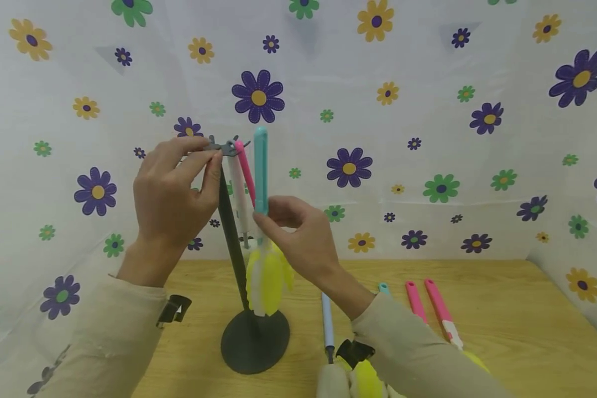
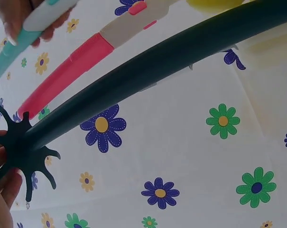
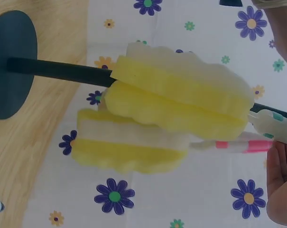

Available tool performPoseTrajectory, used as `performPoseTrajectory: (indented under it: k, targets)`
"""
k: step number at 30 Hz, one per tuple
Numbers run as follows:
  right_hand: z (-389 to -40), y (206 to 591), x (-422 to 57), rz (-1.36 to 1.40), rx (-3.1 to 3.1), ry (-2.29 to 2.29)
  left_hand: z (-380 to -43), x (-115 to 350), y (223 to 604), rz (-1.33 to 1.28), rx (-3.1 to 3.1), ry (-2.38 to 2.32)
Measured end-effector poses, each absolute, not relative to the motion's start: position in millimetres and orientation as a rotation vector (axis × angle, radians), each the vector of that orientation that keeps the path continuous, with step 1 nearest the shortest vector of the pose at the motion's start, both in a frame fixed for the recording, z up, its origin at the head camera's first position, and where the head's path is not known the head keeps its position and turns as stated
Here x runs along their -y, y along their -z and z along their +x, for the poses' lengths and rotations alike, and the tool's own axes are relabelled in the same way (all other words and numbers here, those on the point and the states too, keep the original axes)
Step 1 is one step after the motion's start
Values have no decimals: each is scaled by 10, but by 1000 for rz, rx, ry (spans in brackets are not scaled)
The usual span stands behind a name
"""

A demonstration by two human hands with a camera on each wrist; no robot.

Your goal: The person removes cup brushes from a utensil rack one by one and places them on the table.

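Note:
With thumb and fingers, my left hand [image 1: 176, 190] pinches the hooked top [image 1: 229, 148] of a dark stand [image 1: 232, 237]. My right hand [image 1: 303, 237] grips a sponge bottle brush by its teal handle [image 1: 261, 171], held upright just right of the stand. In the right wrist view, its yellow and white sponge head [image 3: 181, 99] is in front of the pole. A pink-handled sponge brush [image 2: 81, 69] hangs from a hook between the pole and the teal brush. Behind it hangs a pale-handled utensil [image 1: 239, 199], its lower end partly hidden.
The stand's round base [image 1: 255, 342] rests on the wooden table [image 1: 189, 337]. Right of it lie a blue-handled brush [image 1: 327, 320], pink-handled brushes [image 1: 440, 304] and a teal handle [image 1: 383, 288], partly covered by the right forearm. A flowered cloth [image 1: 318, 143] hangs behind.

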State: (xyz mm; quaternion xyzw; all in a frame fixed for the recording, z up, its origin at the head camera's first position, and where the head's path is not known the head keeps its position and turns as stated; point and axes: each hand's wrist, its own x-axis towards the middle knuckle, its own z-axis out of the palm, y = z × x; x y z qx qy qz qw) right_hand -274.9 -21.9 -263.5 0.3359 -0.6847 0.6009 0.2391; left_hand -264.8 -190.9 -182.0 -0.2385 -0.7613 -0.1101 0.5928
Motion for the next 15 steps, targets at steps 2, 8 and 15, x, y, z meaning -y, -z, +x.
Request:
performPoseTrajectory:
  k: [2,8,15]
  targets:
    - [-2725,2581,149,918,1862,-1646,-2638,1905,1815,-548,1774,262]
    - [-2530,2328,-144,915,1841,-1648,-2607,1894,1787,-528,1789,223]
    - [-2515,2214,-708,809,1867,-1542,-2594,1833,1795,-477,1811,138]
